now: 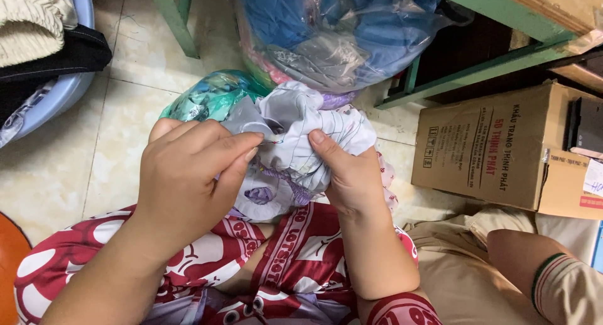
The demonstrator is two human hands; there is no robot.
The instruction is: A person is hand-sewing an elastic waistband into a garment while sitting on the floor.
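Note:
A bunched pale grey-white garment (301, 130) with purple printed patches lies in my lap over my red and white patterned clothes. My left hand (191, 174) pinches a fold of it between thumb and forefinger at the top left. My right hand (348, 174) grips the cloth from the right, thumb pressed on top. A thin needle or pin seems to run between the two hands, too small to be sure.
A clear plastic bag (339, 29) stuffed with blue and grey clothes stands ahead. A smaller teal bag (207, 99) lies behind my left hand. A cardboard box (496, 149) sits right, under a green frame (477, 67). A blue basin (56, 92) holds clothes far left. Another person's arm (553, 275) is bottom right.

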